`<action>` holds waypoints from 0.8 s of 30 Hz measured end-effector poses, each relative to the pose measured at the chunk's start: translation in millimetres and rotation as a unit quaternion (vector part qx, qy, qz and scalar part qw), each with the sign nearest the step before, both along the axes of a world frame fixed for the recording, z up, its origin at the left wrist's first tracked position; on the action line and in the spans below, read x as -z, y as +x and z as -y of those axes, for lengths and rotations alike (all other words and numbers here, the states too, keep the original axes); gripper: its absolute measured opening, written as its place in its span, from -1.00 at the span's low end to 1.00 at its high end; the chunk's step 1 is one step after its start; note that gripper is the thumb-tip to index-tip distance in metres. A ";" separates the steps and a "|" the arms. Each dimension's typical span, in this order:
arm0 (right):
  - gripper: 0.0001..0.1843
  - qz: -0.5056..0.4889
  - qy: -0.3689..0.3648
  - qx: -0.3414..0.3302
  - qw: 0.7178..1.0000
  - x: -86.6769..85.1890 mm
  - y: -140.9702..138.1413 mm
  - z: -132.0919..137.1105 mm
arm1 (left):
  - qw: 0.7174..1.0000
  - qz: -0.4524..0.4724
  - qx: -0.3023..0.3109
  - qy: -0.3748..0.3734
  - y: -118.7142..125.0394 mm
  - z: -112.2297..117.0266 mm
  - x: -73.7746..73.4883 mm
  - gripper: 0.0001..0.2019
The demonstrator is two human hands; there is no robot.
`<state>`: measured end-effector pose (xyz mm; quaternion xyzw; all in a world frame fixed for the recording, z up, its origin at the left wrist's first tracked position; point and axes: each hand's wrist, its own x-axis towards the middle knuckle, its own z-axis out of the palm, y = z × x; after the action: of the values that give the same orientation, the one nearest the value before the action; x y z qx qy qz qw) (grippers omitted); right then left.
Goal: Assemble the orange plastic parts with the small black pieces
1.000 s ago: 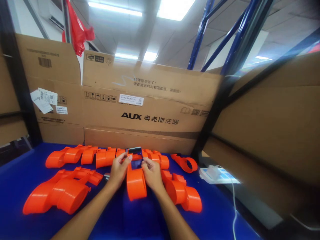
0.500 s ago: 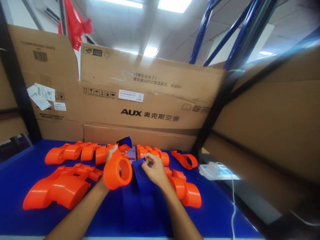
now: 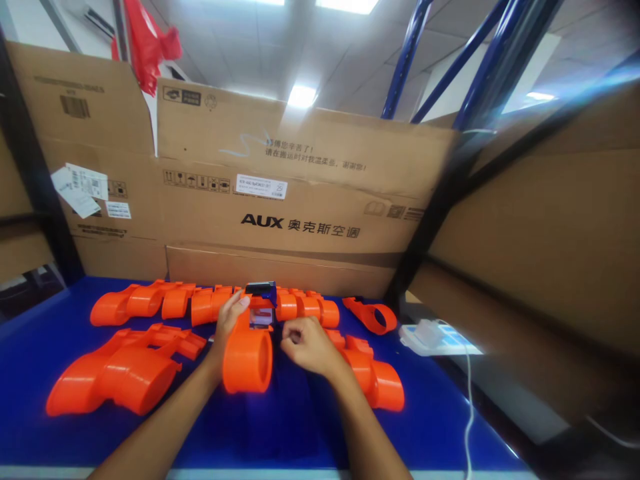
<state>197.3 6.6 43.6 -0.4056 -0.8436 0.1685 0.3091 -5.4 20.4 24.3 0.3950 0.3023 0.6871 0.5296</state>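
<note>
In my left hand [image 3: 231, 327] is an orange plastic piece [image 3: 246, 363] with a wide round ring at its lower end, tilted towards me. The fingers grip its upper part, where a blue and black strip [image 3: 263, 290] crosses the top. My right hand [image 3: 307, 343] is closed just right of the orange piece, thumb against curled fingers. A dark blue fabric strap [image 3: 295, 400] seems to hang below its fingers, hard to tell from the blue table [image 3: 210, 443]. Behind the held piece, a phone-like screen [image 3: 262, 317] is partly covered.
Several similar orange pieces [image 3: 177, 303] line the back of the table; more lie at front left [image 3: 115, 373] and at right [image 3: 385, 387]. A single ring piece [image 3: 373, 317] lies at back right. A power strip [image 3: 433, 337] with a white cable is beyond the right edge. Cardboard [image 3: 300, 257] walls the back.
The orange piece has turned and dropped slightly to the right, its blue and black top swinging right. My right hand has lowered a little, and the blue strap shows less clearly beside its fingers.
</note>
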 end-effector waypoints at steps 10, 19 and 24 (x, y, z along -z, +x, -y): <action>-0.82 -0.097 0.040 0.017 0.994 0.8 -2.2 -4.2 | 0.999 -0.017 0.016 0.024 2.4 4.8 -6.4 -0.66; -0.80 -0.132 -0.044 -0.019 0.990 3.4 -9.0 2.6 | 0.994 -0.087 0.005 0.058 10.4 22.2 -19.2 -0.68; -0.81 -0.126 -0.041 -0.011 0.991 4.0 -9.0 2.1 | 0.995 -0.088 -0.003 0.054 9.7 23.5 -21.1 -0.66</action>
<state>188.4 4.6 39.6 -0.3845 -0.7946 0.2558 0.3942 4.3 -3.1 45.5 0.4812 0.3115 0.6664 0.4769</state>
